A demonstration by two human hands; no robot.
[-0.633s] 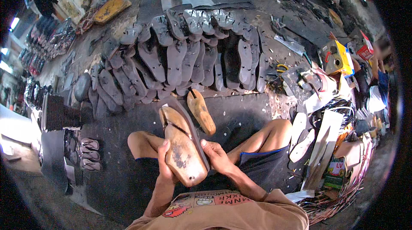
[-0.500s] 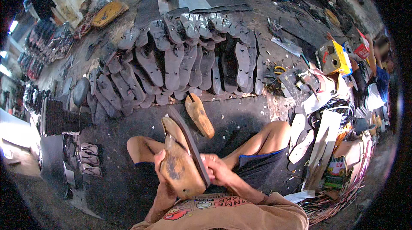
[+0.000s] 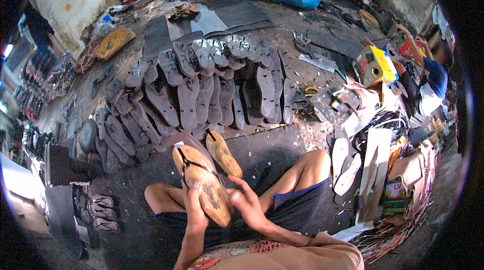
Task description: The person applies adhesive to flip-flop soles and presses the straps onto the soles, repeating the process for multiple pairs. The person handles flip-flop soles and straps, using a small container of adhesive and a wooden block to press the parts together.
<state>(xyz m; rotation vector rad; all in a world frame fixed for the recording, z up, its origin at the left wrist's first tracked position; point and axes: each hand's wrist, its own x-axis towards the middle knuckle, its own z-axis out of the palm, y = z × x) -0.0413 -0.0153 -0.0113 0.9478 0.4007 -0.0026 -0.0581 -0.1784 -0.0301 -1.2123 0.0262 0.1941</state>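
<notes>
My left hand [image 3: 194, 203] is closed around the heel part of a wooden shoe last [image 3: 206, 189]. A thin dark Y-shaped sandal strap [image 3: 194, 163] lies across the front of that last, and a dark sole shows behind its toe. At the last's right edge is my right hand [image 3: 246, 203], its fingers apart; whether it touches the last I cannot tell. A second wooden last [image 3: 224, 155] with a dark slot at its tip rests on the dark mat just beyond.
Rows of dark sandal soles [image 3: 189, 101] stand across the floor ahead. Two pale soles [image 3: 347, 169] lie to the right, near a yellow box [image 3: 384, 66] and bundled strips [image 3: 403, 234]. Several sandals [image 3: 105, 213] sit at left. Another person [image 3: 433, 76] sits at far right.
The held last has turned from its side so that its strapped top shows. My right hand has loosened from the sole's edge and spread its fingers. The whole view has shifted.
</notes>
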